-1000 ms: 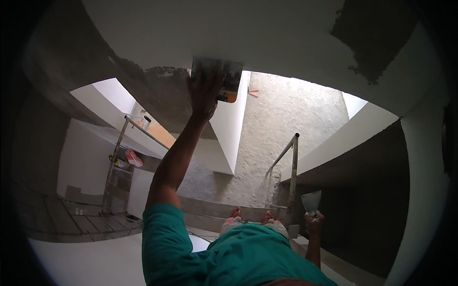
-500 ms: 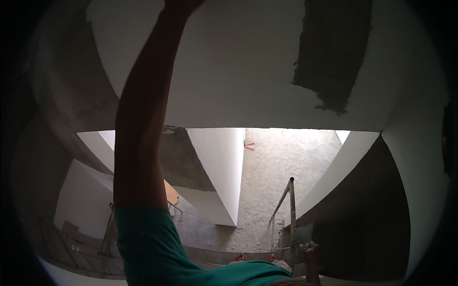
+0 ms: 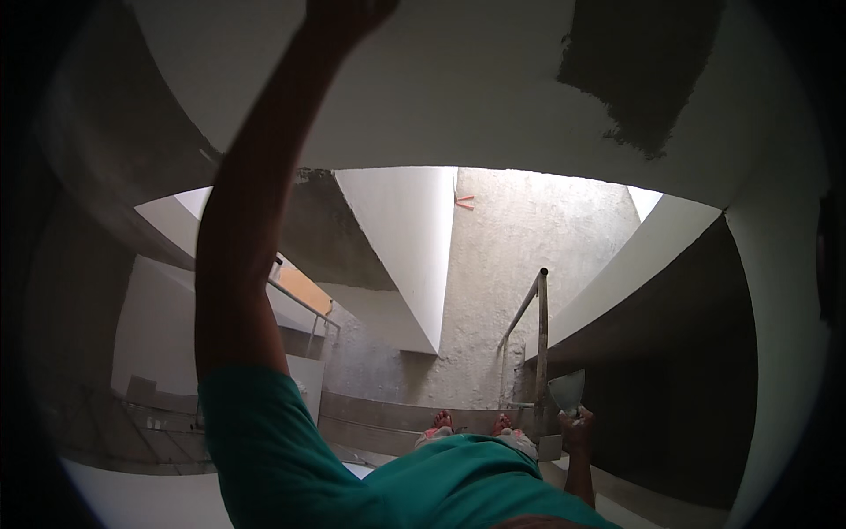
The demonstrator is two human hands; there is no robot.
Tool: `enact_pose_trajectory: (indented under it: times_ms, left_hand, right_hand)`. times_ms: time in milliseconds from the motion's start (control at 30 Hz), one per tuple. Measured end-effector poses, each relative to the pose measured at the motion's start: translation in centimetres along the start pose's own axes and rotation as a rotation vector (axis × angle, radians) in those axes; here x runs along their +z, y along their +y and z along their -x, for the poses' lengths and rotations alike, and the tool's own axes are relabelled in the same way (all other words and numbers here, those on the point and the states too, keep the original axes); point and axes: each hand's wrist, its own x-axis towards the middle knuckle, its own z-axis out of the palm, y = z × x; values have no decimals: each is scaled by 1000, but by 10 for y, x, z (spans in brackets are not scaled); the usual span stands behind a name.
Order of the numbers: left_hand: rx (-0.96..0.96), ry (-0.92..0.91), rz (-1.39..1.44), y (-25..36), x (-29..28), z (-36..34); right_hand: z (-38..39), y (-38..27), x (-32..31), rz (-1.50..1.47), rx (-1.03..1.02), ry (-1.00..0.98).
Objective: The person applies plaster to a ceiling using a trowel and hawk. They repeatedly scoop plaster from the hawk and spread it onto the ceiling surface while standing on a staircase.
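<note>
My left arm reaches up the white plastered surface (image 3: 454,97); my left hand (image 3: 348,16) is cut off at the top edge, so its fingers and anything under them are hidden. An irregular dark grey patch (image 3: 639,70) marks that surface to the right of my arm. At lower right, beside a metal post, my right hand (image 3: 577,426) is closed round a wide-bladed scraper (image 3: 567,388), blade upward. My green-shirted body and bare feet (image 3: 503,424) show at the bottom, standing on a narrow plank (image 3: 370,414).
Metal scaffold rails (image 3: 542,309) rise right of my feet, with another rail (image 3: 307,307) at left. Far below lies a rough pale floor (image 3: 498,229) with a small red object (image 3: 464,201). White wall edges (image 3: 414,264) and a dark recess (image 3: 661,397) surround the scaffold.
My left hand has moved up to the frame's top, taking the trowel under it out of sight. The view shifted with my head. My right hand still holds the scraper.
</note>
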Motion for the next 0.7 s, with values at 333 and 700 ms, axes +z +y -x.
enact_pose_trajectory:
  times_ms: [333, 700]
  left_hand:
    - [-41, -35, 393, 109, 121, 289]
    - [-73, 261, 165, -24, 51, 168]
  right_hand:
    - [-10, 49, 3, -56, 16, 46]
    - [-4, 88, 15, 72, 25, -9]
